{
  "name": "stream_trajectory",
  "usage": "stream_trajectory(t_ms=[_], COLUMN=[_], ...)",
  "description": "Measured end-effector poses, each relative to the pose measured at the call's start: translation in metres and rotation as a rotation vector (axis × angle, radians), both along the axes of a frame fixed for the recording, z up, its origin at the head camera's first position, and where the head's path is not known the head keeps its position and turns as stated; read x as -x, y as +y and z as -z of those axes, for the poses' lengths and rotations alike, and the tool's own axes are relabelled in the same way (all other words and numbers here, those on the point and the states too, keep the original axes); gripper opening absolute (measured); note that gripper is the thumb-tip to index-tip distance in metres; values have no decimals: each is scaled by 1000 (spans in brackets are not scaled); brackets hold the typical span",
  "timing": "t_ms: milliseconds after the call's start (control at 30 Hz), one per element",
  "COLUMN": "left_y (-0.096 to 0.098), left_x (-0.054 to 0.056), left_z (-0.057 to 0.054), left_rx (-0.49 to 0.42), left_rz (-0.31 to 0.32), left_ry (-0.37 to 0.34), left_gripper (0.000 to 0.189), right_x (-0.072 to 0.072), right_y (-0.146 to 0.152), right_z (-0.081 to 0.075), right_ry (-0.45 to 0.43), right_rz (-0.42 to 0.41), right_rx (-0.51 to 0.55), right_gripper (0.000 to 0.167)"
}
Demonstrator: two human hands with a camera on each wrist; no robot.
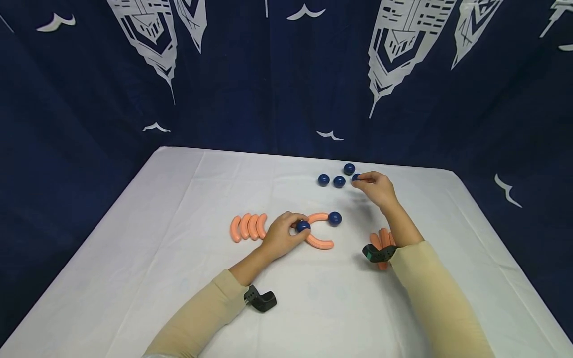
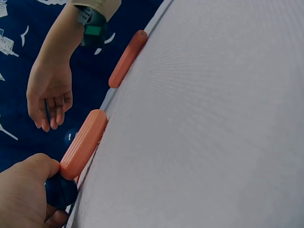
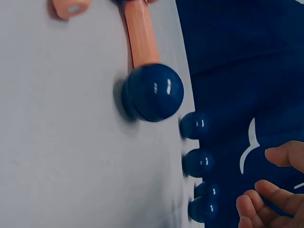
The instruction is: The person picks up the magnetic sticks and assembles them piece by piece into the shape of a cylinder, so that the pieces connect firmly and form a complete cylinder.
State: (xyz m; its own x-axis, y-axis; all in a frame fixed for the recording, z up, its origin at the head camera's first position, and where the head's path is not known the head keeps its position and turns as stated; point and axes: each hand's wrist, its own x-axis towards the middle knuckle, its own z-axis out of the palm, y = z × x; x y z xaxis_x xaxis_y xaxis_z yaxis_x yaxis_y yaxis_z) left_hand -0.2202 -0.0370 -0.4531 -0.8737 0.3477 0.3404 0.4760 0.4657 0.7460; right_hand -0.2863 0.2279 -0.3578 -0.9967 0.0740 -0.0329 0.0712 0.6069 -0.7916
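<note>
My left hand (image 1: 282, 233) pinches a dark blue ball (image 1: 303, 225) between thumb and fingers. Two curved orange sticks, an upper one (image 1: 319, 217) and a lower one (image 1: 320, 243), spread rightward from that ball. A second blue ball (image 1: 334, 219) sits at the end of the upper stick. My right hand (image 1: 377, 189) reaches over the back of the table, nearest to a loose blue ball (image 1: 355, 177) partly hidden by its fingertips in the head view. In the right wrist view, a gap shows between the thumb and fingers (image 3: 280, 199), apart from the loose balls (image 3: 198, 163).
More loose blue balls (image 1: 338, 181) lie near the far table edge. Several curved orange sticks (image 1: 248, 226) line up left of my left hand. Other orange sticks (image 1: 382, 238) lie under my right wrist. A dark blue curtain (image 1: 268, 79) hangs behind the white table (image 1: 179, 209).
</note>
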Motion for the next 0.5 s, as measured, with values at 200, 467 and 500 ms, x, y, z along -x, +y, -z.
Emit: stream_trajectory(t_ms=[200, 467, 500], left_y=[1, 0, 0], left_x=[0, -1, -1], left_z=[1, 0, 0], left_rx=[4, 13, 12], left_rz=[-6, -9, -8], left_ry=[-11, -28, -27], left_gripper=[28, 29, 29], right_x=[15, 29, 30], right_y=[4, 5, 5], right_z=[-1, 4, 5], right_ry=[-5, -36, -40], right_rz=[31, 104, 114], right_rx=[-1, -26, -30], right_gripper=[45, 47, 47])
